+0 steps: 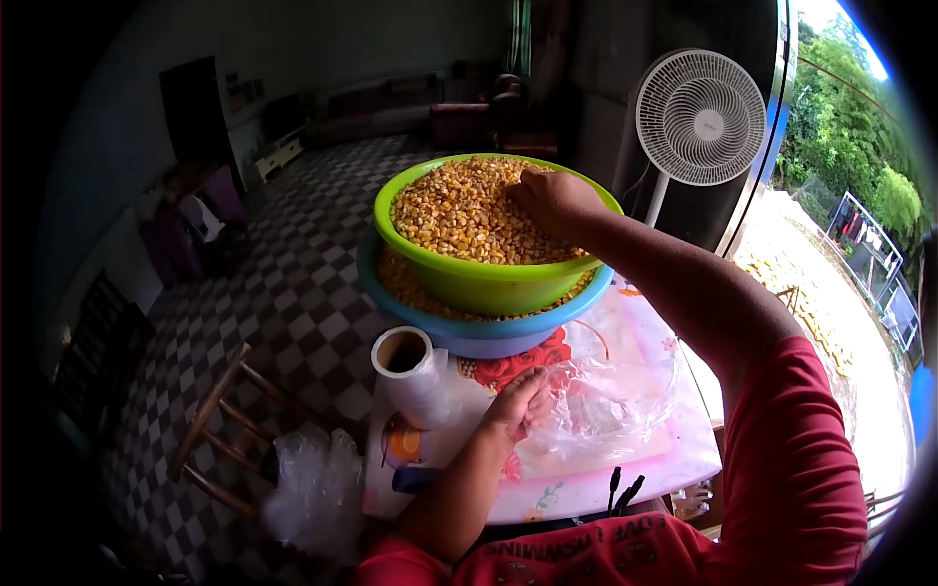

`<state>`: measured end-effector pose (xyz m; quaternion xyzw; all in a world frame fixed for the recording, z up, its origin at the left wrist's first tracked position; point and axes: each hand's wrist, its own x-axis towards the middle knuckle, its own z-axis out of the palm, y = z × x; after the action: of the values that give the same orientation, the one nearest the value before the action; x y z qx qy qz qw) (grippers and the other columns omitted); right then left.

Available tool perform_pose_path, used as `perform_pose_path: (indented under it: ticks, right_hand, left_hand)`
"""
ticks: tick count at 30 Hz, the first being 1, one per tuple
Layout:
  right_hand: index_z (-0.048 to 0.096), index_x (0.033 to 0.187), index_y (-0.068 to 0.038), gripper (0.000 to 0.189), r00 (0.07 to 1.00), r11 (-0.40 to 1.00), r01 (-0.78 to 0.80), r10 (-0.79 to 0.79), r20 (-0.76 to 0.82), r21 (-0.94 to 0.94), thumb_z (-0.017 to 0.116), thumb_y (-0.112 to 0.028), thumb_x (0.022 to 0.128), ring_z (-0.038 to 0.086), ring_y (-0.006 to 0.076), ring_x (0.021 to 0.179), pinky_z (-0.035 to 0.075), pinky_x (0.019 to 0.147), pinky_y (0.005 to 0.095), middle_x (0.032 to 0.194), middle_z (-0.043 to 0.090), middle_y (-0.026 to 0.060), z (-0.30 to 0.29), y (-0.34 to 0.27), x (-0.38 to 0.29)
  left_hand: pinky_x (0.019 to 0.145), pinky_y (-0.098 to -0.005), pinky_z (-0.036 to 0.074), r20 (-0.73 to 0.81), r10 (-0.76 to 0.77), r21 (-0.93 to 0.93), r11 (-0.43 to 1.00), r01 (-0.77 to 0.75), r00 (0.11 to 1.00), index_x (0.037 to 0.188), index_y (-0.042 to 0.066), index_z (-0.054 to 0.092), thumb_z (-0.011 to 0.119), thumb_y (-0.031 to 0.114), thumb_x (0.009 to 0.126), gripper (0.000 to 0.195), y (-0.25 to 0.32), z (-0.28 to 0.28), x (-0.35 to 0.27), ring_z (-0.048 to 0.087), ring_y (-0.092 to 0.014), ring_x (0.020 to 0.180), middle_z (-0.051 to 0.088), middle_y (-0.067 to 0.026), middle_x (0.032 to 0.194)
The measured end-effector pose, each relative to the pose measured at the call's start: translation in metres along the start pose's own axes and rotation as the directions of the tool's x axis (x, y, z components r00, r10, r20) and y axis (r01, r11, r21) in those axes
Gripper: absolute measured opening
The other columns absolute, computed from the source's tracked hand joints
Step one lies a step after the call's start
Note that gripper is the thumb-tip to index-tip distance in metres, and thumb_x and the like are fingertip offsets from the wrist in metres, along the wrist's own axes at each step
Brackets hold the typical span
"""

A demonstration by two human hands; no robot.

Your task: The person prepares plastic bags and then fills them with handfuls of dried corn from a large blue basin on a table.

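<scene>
My right hand (555, 204) reaches into the heap of dried corn kernels (469, 212), its fingers curled down against them. What lies inside those fingers is hidden. The kernels fill a lime-green plastic basin (476, 282), which rests in a larger blue basin (410, 311) that also holds kernels. Nearer to me, my left hand (524, 399) grips the edge of a clear plastic bag (608, 410), spread loosely to its right over the table. Left of that hand stands a roll of clear plastic bags (414, 381) with a cardboard core.
A flowered tablecloth (586, 491) covers the table. Dark blue-handled object (414, 480) lies under my left forearm. A wooden chair (220, 425) and crumpled plastic (315, 483) are at left. A white standing fan (701, 121) is near the open doorway at right.
</scene>
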<state>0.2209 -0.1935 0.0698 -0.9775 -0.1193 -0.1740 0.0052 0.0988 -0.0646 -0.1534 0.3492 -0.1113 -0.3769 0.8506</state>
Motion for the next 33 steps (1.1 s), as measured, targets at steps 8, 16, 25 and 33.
perform_pose_path:
  ticks: [8,16,25,33]
  right_hand:
    - [0.061,0.088,-0.007,0.018,0.957,0.986,0.168,-0.157,-0.246,0.024,0.058,-0.024,0.083,0.062,0.0297,0.074,0.051,0.062,0.0369,0.084,0.062,0.0119,-0.015,0.014,-0.006]
    - [0.06,0.088,-0.002,0.017,0.899,0.884,0.326,-0.181,-0.398,0.335,0.058,-0.018,0.087,0.058,0.0171,0.06,0.047,0.057,0.0294,0.067,0.058,0.011,-0.039,0.028,-0.05]
    - [0.055,0.081,0.0,0.015,0.945,0.809,0.289,-0.328,-0.014,0.511,0.06,-0.013,0.085,0.056,0.0238,0.059,0.046,0.057,0.0329,0.066,0.055,0.0141,0.013,0.022,-0.187]
    - [0.051,0.076,-0.001,0.017,0.909,0.803,0.254,-0.389,0.151,0.539,0.06,-0.015,0.082,0.057,0.0333,0.063,0.046,0.059,0.0405,0.068,0.055,0.0153,0.099,0.014,-0.23]
  left_hand:
    - [0.038,-0.0192,0.027,-0.052,-0.033,-0.009,0.999,0.033,0.998,0.07,0.016,0.041,0.046,0.029,0.094,0.028,0.002,0.001,0.0,0.03,-0.004,0.041,0.031,0.006,0.051]
    - [0.038,-0.0192,0.026,-0.061,-0.095,-0.034,0.995,0.093,0.994,0.072,0.018,0.042,0.046,0.028,0.094,0.024,-0.006,-0.001,0.002,0.028,-0.004,0.041,0.031,0.0061,0.052]
    - [0.035,-0.0208,0.027,-0.09,-0.131,-0.042,0.991,0.128,0.987,0.07,0.017,0.042,0.045,0.031,0.095,0.029,-0.012,0.002,0.005,0.028,-0.005,0.039,0.031,0.0054,0.051]
    - [0.035,-0.0199,0.025,-0.465,-0.049,0.033,0.997,0.073,0.884,0.086,0.018,0.053,0.053,0.029,0.091,0.012,-0.01,0.035,0.0,0.032,-0.004,0.04,0.036,0.0066,0.053]
